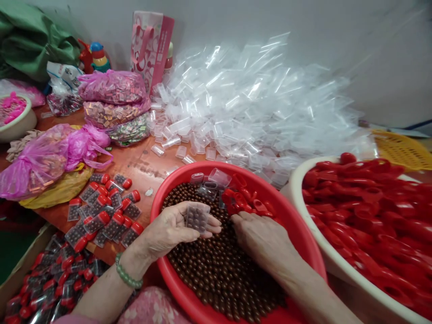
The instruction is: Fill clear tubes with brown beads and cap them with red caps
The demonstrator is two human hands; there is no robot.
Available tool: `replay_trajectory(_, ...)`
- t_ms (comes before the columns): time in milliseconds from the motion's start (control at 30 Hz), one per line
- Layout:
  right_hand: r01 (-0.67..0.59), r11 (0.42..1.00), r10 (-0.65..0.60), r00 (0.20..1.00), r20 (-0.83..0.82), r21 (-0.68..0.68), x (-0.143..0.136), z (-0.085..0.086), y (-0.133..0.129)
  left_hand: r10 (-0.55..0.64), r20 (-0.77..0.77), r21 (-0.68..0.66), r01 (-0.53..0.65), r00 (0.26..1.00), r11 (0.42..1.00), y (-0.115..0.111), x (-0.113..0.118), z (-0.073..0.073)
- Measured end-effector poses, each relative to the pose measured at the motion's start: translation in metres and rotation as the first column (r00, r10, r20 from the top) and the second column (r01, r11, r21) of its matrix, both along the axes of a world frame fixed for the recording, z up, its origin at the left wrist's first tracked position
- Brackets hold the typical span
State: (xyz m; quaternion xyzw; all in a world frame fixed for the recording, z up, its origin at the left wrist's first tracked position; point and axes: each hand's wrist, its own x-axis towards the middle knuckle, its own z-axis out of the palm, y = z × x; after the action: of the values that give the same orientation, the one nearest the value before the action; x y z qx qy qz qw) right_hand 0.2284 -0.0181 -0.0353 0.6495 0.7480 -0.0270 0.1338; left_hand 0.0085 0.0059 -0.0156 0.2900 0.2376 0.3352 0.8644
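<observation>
My left hand (184,227) holds a small clear plastic case (197,218) filled with brown balls, between thumb and fingers, above a red basin (312,247). In that basin lies a thick layer of shiny brown balls (219,270). Back to the right, my right hand (261,236) reaches down at a cluster of red plastic caps (243,201). Its fingers are curled together, and the fingertips are partly hidden, so what they hold cannot be made out. Several empty clear cases (219,177) rest at the basin's back edge.
Filled cases with red caps (101,207) lie on the table (135,157), more in a box (57,283) at lower left. A heap of clear cases (256,103) stands behind. At right is a white tub (297,180) of red parts (367,216). Pink bags (113,87) sit back left.
</observation>
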Motion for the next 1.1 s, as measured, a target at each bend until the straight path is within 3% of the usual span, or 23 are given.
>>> replay_trajectory(67,0.012,0.999,-0.008,0.996,-0.089,0.044,0.004,0.005,-0.005,-0.001,0.005,-0.002,0.001,1.000,1.000,0.000,0.000,-0.002)
replay_trajectory(133,0.049,0.992,-0.001,0.922,-0.388,0.113,0.005,0.016,-0.009,-0.021,0.030,-0.017,0.021,0.999,1.000,0.000,-0.001,-0.003)
replay_trajectory(200,0.123,0.979,0.036,0.673,-0.739,0.160,0.000,0.031,-0.009,-0.053,0.085,-0.040,0.056,0.995,0.998,0.000,-0.002,-0.005)
replay_trajectory(267,0.176,0.972,0.066,0.444,-0.893,0.159,-0.011,0.046,-0.004,-0.067,0.119,-0.040,0.073,0.991,0.997,-0.001,-0.002,-0.006)
replay_trajectory(333,0.147,0.982,0.070,0.303,-0.950,0.119,-0.024,0.056,0.003,-0.078,0.107,-0.012,0.079,0.991,0.997,-0.002,-0.002,-0.006)
replay_trajectory(400,0.080,0.992,0.072,0.223,-0.972,0.092,-0.035,0.062,0.011,-0.072,0.078,0.027,0.070,0.994,0.997,-0.004,-0.001,-0.007)
replay_trajectory(500,-0.009,0.995,0.097,0.201,-0.975,0.097,-0.042,0.064,0.016,-0.047,0.058,0.057,0.044,0.997,0.997,-0.004,0.000,-0.009)
replay_trajectory(633,-0.102,0.982,0.181,0.286,-0.941,0.158,-0.040,0.067,0.015,-0.074,0.064,0.025,0.072,0.995,0.997,-0.003,-0.001,-0.012)
replay_trajectory(833,-0.131,0.959,0.282,0.412,-0.867,0.250,-0.033,0.069,0.010,-0.108,0.073,-0.010,0.109,0.991,0.994,0.000,-0.001,-0.009)
replay_trajectory(900,-0.111,0.973,0.232,0.411,-0.881,0.204,-0.030,0.067,0.010,-0.104,0.075,-0.011,0.105,0.992,0.994,0.001,-0.001,-0.007)
replay_trajectory(1000,0.071,0.994,0.051,0.372,-0.927,0.083,-0.024,0.061,0.010,-0.101,0.088,-0.037,0.104,0.991,0.994,0.002,-0.001,-0.006)
replay_trajectory(1100,0.258,0.961,-0.158,0.206,-0.966,-0.102,-0.021,0.056,0.011,-0.103,0.111,-0.059,0.110,0.989,0.992,0.001,-0.002,-0.006)
